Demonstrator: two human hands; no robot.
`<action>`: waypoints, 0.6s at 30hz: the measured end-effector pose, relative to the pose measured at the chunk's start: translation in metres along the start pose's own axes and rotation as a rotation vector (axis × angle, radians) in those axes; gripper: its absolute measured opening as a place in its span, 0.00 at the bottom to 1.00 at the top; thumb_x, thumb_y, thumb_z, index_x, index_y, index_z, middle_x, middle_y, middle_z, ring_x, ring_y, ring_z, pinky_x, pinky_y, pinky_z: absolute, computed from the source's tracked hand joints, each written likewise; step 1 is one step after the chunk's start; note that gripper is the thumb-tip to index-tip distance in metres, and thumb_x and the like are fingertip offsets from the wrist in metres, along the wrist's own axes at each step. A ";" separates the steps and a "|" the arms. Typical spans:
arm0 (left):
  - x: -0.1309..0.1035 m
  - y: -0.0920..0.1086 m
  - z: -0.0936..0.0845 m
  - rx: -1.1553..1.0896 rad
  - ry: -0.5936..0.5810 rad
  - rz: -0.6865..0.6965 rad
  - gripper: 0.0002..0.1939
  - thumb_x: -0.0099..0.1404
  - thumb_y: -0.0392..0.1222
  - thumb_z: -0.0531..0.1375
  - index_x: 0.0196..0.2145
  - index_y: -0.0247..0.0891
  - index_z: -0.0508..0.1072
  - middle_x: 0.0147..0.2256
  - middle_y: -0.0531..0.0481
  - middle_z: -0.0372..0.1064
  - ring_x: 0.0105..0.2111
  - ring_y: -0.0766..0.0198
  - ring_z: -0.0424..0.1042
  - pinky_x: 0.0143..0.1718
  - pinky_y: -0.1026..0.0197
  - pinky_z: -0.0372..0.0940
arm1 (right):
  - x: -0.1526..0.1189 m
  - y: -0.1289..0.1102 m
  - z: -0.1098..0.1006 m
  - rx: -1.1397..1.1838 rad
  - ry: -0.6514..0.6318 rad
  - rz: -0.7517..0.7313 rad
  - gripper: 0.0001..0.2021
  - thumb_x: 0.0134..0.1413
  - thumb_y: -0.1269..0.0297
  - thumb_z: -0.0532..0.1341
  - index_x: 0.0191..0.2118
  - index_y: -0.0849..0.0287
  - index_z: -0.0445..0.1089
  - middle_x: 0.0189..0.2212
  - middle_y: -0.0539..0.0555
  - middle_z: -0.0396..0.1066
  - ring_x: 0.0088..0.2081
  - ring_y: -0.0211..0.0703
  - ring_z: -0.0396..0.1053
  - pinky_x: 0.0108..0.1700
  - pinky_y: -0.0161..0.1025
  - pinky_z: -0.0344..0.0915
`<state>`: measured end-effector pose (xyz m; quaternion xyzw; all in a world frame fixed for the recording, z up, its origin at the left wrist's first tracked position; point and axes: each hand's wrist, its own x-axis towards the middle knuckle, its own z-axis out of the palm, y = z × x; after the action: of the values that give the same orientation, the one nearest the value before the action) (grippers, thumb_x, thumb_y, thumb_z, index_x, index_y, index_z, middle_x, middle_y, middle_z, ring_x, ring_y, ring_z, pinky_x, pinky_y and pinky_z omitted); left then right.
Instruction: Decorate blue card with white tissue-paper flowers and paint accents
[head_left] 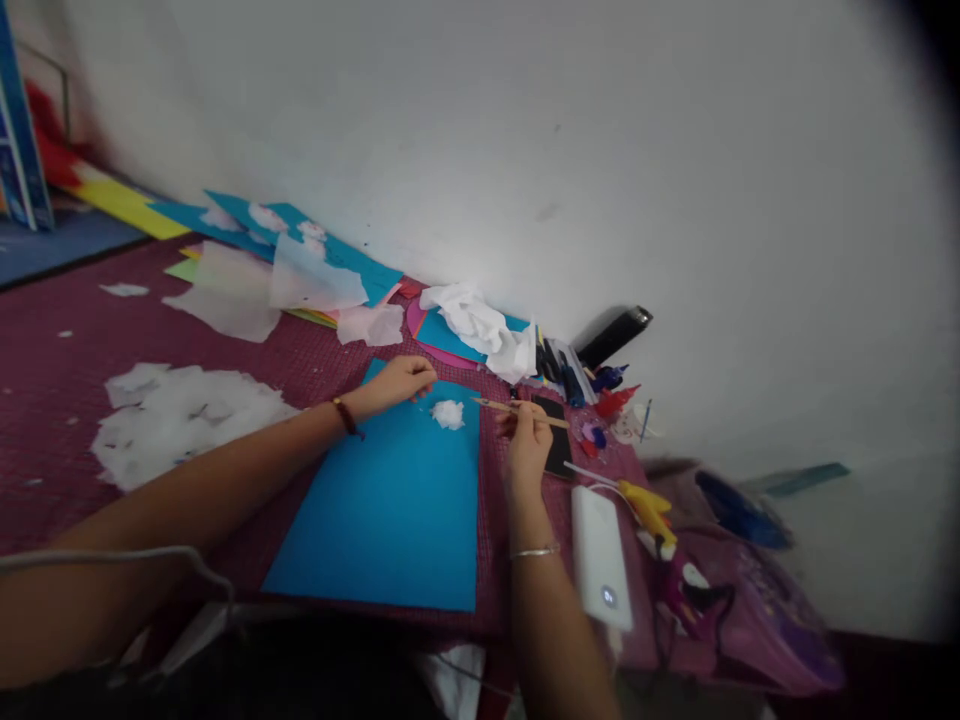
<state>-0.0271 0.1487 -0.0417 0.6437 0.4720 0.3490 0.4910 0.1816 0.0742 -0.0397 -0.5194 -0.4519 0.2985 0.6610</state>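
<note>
A sheet of blue paper point(390, 510) lies in front of me on the maroon cloth. Near its top edge sits a small clump of white torn paper bits point(448, 414). My left hand point(405, 382) is over the sheet's upper left, its fingers pinched together; whatever they may hold is too small to make out. Just right of the sheet, my right hand point(527, 436) grips a thin wooden stick point(553, 421) between thumb and fingers. The stick's tapered end points left, toward the white clump.
White paper scraps point(187, 415) are heaped at left. Blue cards point(352, 265) and crumpled tissue point(480, 325) lie along the wall. On the right are a dark flat object point(556, 458), a white power bank point(600, 560), a yellow glue gun point(649, 508) and a pink bag point(757, 600).
</note>
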 end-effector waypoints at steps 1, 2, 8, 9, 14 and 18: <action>-0.004 0.002 -0.002 -0.011 0.017 -0.021 0.09 0.61 0.45 0.55 0.29 0.36 0.65 0.28 0.49 0.69 0.26 0.67 0.69 0.29 0.64 0.64 | 0.002 0.001 -0.001 0.060 0.025 0.035 0.13 0.56 0.53 0.55 0.33 0.58 0.65 0.19 0.46 0.68 0.18 0.36 0.63 0.22 0.34 0.59; -0.010 0.005 -0.002 -0.024 0.030 -0.045 0.09 0.61 0.45 0.55 0.30 0.36 0.65 0.29 0.48 0.70 0.28 0.67 0.70 0.32 0.63 0.66 | 0.003 0.002 -0.001 0.111 0.041 0.069 0.13 0.55 0.53 0.55 0.33 0.58 0.65 0.18 0.46 0.68 0.18 0.35 0.62 0.22 0.33 0.59; -0.066 0.027 0.021 -0.165 0.048 -0.172 0.15 0.65 0.53 0.53 0.40 0.38 0.67 0.43 0.38 0.74 0.44 0.57 0.74 0.45 0.53 0.69 | 0.008 0.017 0.006 0.199 -0.018 0.114 0.10 0.57 0.55 0.53 0.33 0.56 0.63 0.19 0.45 0.66 0.18 0.36 0.61 0.21 0.34 0.58; -0.080 0.032 0.022 -0.185 0.051 -0.186 0.16 0.65 0.53 0.54 0.41 0.39 0.68 0.44 0.38 0.74 0.45 0.56 0.74 0.45 0.53 0.69 | 0.007 0.020 0.007 0.189 -0.026 0.114 0.10 0.58 0.56 0.52 0.33 0.56 0.63 0.19 0.45 0.66 0.18 0.36 0.61 0.21 0.34 0.58; -0.153 0.038 0.003 0.243 -0.024 -0.124 0.16 0.59 0.51 0.59 0.38 0.37 0.74 0.38 0.46 0.75 0.38 0.56 0.74 0.43 0.55 0.68 | 0.002 0.029 0.001 0.114 -0.098 0.128 0.11 0.60 0.55 0.51 0.32 0.54 0.63 0.17 0.44 0.63 0.19 0.36 0.62 0.22 0.34 0.60; -0.194 0.018 -0.013 0.628 -0.045 0.098 0.16 0.65 0.46 0.51 0.40 0.38 0.76 0.41 0.43 0.75 0.43 0.55 0.72 0.50 0.53 0.65 | 0.001 0.034 -0.005 0.067 -0.163 0.152 0.11 0.57 0.54 0.55 0.31 0.56 0.64 0.17 0.44 0.66 0.18 0.36 0.62 0.21 0.33 0.58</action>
<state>-0.0944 -0.0331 -0.0183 0.7934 0.5141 0.1949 0.2611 0.1890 0.0822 -0.0718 -0.5038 -0.4529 0.4041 0.6146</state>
